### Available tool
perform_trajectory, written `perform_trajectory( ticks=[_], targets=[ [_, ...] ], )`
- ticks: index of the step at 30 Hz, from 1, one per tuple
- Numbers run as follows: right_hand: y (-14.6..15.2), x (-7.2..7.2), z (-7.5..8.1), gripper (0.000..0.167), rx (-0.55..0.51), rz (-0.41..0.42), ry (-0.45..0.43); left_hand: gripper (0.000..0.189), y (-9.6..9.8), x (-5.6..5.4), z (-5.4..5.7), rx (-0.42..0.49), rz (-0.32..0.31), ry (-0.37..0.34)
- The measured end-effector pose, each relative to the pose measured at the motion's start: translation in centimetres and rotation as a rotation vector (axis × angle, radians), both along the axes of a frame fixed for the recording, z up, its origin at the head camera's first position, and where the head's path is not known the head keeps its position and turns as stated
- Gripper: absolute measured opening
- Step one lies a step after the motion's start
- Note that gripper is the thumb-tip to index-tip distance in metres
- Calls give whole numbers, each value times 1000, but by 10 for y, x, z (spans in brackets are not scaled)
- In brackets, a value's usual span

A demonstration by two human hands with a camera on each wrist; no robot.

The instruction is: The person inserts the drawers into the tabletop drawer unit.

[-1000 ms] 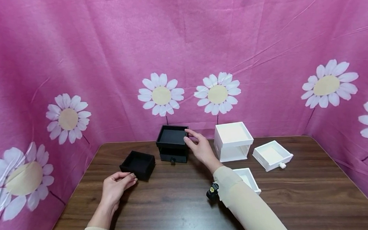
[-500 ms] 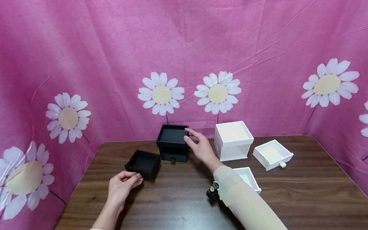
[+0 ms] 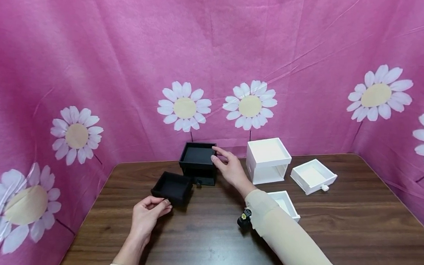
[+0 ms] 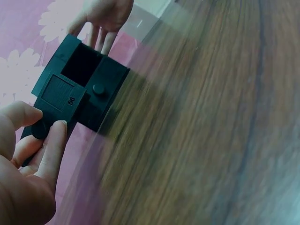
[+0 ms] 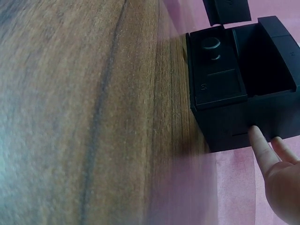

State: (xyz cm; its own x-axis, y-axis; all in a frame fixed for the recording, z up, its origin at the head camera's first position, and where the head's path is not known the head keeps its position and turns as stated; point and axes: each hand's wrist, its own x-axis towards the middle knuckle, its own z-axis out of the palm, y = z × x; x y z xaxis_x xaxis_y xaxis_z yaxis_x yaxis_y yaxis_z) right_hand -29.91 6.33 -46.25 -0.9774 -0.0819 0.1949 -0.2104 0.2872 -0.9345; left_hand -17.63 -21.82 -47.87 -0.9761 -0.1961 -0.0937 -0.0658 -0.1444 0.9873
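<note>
My left hand (image 3: 146, 218) pinches the small round knob (image 4: 39, 130) of a black drawer (image 3: 170, 187) between thumb and fingers. Held off the table, the drawer is tilted and sits just left of and in front of a black two-tier cabinet (image 3: 197, 154). That cabinet's upper slot (image 5: 262, 58) gapes vacant, while a lower drawer (image 5: 219, 86) with a round knob fills the bottom. With fingers fairly straight, my right hand (image 3: 232, 172) touches the cabinet's right side; the right wrist view shows fingertips (image 5: 254, 132) against that wall.
On the right stands a white cabinet (image 3: 269, 153) with an open front. A white drawer (image 3: 314, 177) lies to its right, and another white drawer (image 3: 287, 205) is partly behind my right sleeve. Pink flowered cloth (image 3: 207, 47) hangs behind the brown wooden table (image 3: 204, 246).
My left hand has carried the black drawer to the right, close up to the black cabinet's front left. The right hand has stayed at the cabinet's side.
</note>
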Motion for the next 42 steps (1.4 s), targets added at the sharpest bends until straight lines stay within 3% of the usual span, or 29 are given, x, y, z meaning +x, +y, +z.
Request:
perform_trajectory(
  ticks=[16, 33, 42],
  targets=[
    [1, -2, 3, 46, -15, 5, -3, 11, 28, 0, 3, 15, -31, 28],
    [-1, -1, 2, 46, -17, 5, -2, 12, 52, -1, -4, 69, -23, 69],
    [-1, -1, 0, 48, -11, 3, 7, 8, 63, 1, -1, 59, 5, 78]
  ],
)
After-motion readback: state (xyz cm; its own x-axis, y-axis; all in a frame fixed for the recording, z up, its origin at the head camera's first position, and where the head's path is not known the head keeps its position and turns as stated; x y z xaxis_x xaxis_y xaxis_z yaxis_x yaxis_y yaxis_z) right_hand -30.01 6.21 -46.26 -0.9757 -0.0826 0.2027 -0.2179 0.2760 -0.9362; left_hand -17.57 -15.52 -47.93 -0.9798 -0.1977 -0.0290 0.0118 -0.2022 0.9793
